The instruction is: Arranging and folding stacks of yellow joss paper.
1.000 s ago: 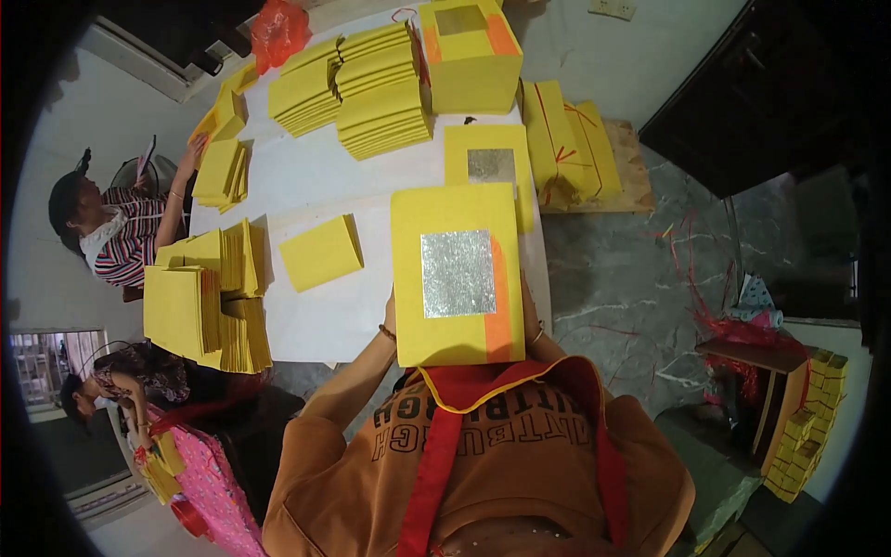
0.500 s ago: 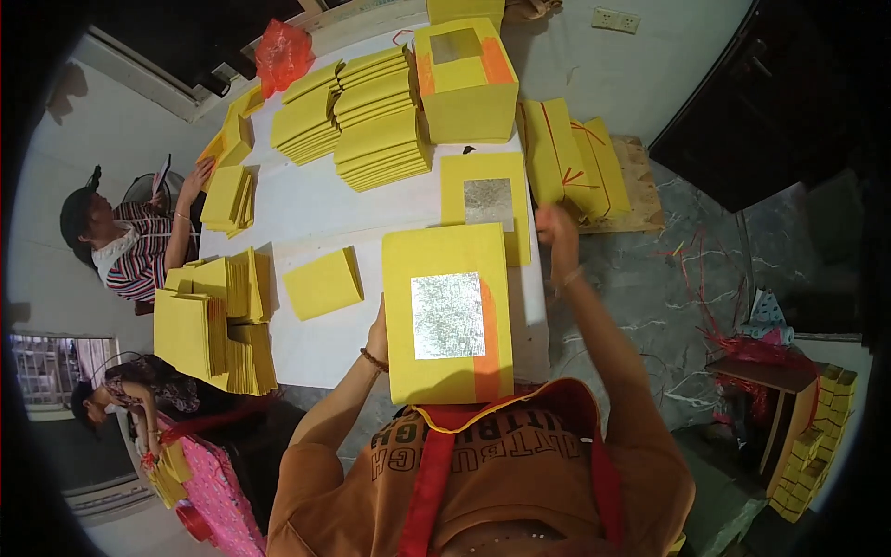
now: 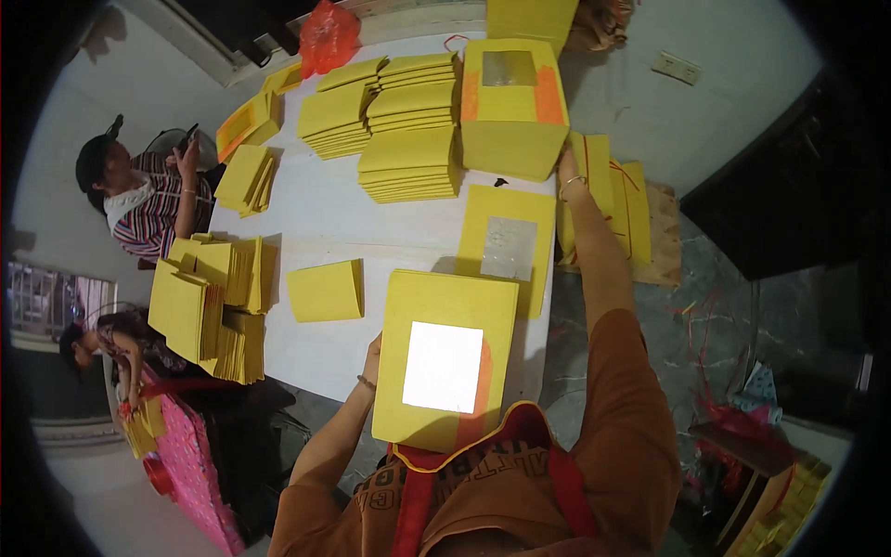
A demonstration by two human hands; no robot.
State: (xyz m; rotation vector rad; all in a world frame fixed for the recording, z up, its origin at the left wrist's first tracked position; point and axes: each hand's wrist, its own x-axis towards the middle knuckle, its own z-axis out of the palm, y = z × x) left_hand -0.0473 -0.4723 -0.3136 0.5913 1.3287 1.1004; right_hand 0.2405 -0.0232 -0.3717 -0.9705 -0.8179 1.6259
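A thick stack of yellow joss paper with a silver square and an orange stripe stands upright in front of my chest. My left hand is at its left side; the stack hides the fingers. My right arm stretches forward past the table's right edge. My right hand is at the lower right corner of a tall joss paper stack, its fingers mostly hidden. Between the two stacks lies a flat yellow sheet with a silver square. A folded yellow packet lies to the left of the near stack.
Rows of folded yellow packets fill the far middle of the white table. More bundles are piled at the left edge. Tied yellow bundles lie beyond the right edge. Two co-workers are at left; one holds a phone.
My right hand has moved forward from beside the table edge to the tall stack. The left co-worker's hand has come off the yellow packets. The silver square now glares white.
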